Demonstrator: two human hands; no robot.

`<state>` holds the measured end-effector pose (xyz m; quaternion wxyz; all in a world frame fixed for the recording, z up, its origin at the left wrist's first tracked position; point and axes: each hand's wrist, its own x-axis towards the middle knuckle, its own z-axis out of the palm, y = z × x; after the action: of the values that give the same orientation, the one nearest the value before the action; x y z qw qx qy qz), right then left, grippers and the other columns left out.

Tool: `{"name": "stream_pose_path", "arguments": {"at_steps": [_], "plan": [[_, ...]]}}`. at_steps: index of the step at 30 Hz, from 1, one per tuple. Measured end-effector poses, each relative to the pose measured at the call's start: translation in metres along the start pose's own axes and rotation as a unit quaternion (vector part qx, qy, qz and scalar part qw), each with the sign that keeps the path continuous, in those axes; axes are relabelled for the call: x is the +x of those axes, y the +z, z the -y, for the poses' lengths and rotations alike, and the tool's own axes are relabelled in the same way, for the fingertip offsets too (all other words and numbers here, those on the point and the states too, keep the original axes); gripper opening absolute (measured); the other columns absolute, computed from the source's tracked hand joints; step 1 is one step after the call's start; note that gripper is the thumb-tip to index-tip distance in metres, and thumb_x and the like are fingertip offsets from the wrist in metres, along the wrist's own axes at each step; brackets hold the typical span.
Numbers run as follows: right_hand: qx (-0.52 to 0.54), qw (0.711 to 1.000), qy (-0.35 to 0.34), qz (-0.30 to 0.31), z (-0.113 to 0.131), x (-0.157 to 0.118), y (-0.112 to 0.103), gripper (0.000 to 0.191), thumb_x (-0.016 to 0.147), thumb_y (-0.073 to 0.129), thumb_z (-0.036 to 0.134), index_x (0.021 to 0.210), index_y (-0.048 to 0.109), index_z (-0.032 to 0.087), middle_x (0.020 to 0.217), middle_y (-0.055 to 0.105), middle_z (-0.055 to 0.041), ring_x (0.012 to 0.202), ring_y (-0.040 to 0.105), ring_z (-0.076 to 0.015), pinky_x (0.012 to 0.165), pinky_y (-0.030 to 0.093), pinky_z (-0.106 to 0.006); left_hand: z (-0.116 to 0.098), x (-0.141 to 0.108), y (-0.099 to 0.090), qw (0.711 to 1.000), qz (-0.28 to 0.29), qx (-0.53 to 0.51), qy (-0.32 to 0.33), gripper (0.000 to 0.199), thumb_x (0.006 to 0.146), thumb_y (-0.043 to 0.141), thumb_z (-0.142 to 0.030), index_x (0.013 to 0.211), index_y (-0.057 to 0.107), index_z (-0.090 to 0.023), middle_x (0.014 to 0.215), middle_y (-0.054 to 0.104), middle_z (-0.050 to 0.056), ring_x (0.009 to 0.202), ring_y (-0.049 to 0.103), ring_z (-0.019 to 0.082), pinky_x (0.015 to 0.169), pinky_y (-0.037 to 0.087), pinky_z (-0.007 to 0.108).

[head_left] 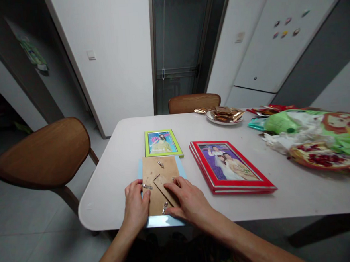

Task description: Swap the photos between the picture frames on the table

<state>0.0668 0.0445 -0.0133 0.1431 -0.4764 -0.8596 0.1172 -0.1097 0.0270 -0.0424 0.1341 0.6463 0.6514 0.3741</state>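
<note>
A light blue picture frame lies face down at the table's near edge. Its brown backing board faces up, with small metal clips along the sides and an L-shaped cut line of a stand flap. My left hand is closed around the frame's left edge, thumb on the board beside the left clip. Across the right side rests my right hand, fingers apart on the board and flap. Its thumb is at the bottom clip. The frame's front is hidden.
Just beyond lies a lime-green picture frame, face up. Stacked red picture frames are to the right. Farther right are a plate of wrapped snacks, a green bag and an opened pomegranate. Wooden chairs stand around the table.
</note>
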Motion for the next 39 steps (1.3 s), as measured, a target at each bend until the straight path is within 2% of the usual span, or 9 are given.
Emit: {"name": "stream_pose_path", "arguments": {"at_steps": [5,12,17,20,22,24,30,35,39], "plan": [[-0.01,0.995,-0.086,0.048,-0.006,0.009,-0.006,0.069,0.057,0.067,0.047,0.12,0.041,0.034,0.116,0.04,-0.0083,0.101,0.038,-0.0258,0.078,0.034,-0.038,0.001,-0.001,0.002,1.0,-0.002,0.002,-0.013,0.014,0.077,0.042,-0.02,0.086,0.052,-0.015,0.11,0.045,0.011,0.103,0.039,0.024,0.091,0.033,0.043],[-0.017,0.997,-0.08,0.008,0.002,0.009,0.008,0.035,0.068,0.06,0.039,0.102,0.057,0.035,0.127,0.034,-0.0055,0.107,0.033,-0.0275,0.081,0.029,-0.042,-0.003,-0.002,0.005,1.0,-0.002,-0.01,-0.012,0.029,0.072,0.045,-0.015,0.1,0.05,-0.011,0.114,0.045,0.013,0.106,0.036,0.026,0.094,0.029,0.042],[0.062,0.996,-0.058,-0.03,0.001,0.007,0.01,0.061,0.058,0.066,0.04,0.115,0.048,0.027,0.128,0.034,-0.0096,0.112,0.034,-0.0267,0.087,0.03,-0.044,-0.006,0.0,0.001,0.974,-0.041,-0.197,-0.104,0.013,0.064,0.054,-0.021,0.076,0.058,-0.017,0.105,0.053,0.007,0.105,0.04,0.026,0.095,0.026,0.042],[0.136,0.986,-0.034,-0.094,-0.008,0.003,0.008,0.056,0.067,0.058,0.037,0.118,0.044,0.021,0.128,0.034,-0.0113,0.115,0.034,-0.0233,0.092,0.032,-0.041,-0.003,0.005,-0.004,0.947,-0.04,-0.275,-0.162,0.012,0.063,0.054,-0.029,0.066,0.056,-0.018,0.09,0.059,0.006,0.092,0.051,0.025,0.086,0.037,0.04],[0.162,0.976,-0.009,-0.145,-0.017,-0.001,0.009,0.044,0.076,0.047,0.033,0.117,0.043,0.018,0.124,0.038,-0.0116,0.114,0.037,-0.0204,0.094,0.033,-0.038,0.003,0.009,-0.01,0.931,-0.027,-0.307,-0.193,0.02,0.064,0.051,-0.036,0.07,0.055,-0.017,0.076,0.061,0.005,0.075,0.058,0.023,0.07,0.045,0.037],[0.155,0.975,0.006,-0.158,-0.026,-0.004,0.011,0.038,0.079,0.041,0.03,0.114,0.046,0.017,0.116,0.045,-0.0114,0.11,0.041,-0.0195,0.094,0.034,-0.037,0.012,0.012,-0.022,0.913,-0.022,-0.337,-0.227,0.025,0.063,0.049,-0.039,0.073,0.052,-0.016,0.065,0.061,0.002,0.061,0.059,0.02,0.056,0.047,0.032],[0.039,0.987,0.08,-0.136,-0.036,-0.001,0.014,0.043,0.072,0.049,0.027,0.112,0.05,0.012,0.114,0.046,-0.0148,0.105,0.043,-0.0236,0.09,0.035,-0.039,0.051,0.014,-0.074,0.894,-0.022,-0.336,-0.296,0.025,0.053,0.057,-0.034,0.069,0.049,-0.017,0.053,0.057,-0.002,0.047,0.056,0.016,0.044,0.042,0.024],[0.009,0.988,0.14,-0.07,-0.04,0.014,0.005,0.052,0.072,0.044,0.023,0.122,0.039,0.007,0.101,0.055,-0.0158,0.093,0.052,-0.0231,0.081,0.039,-0.035,0.083,0.013,-0.103,0.918,-0.053,-0.255,-0.301,0.029,0.055,0.06,-0.032,0.077,0.051,-0.017,0.057,0.058,-0.002,0.052,0.056,0.016,0.048,0.043,0.025],[0.045,0.981,0.179,-0.066,-0.046,0.023,-0.001,0.059,0.067,0.046,0.02,0.123,0.037,0.006,0.089,0.06,-0.0138,0.08,0.056,-0.0224,0.073,0.04,-0.032,0.088,0.018,-0.102,0.951,-0.129,-0.132,-0.248,0.043,0.055,0.061,-0.033,0.094,0.05,-0.018,0.088,0.059,0.005,0.09,0.055,0.025,0.075,0.043,0.035]]}}
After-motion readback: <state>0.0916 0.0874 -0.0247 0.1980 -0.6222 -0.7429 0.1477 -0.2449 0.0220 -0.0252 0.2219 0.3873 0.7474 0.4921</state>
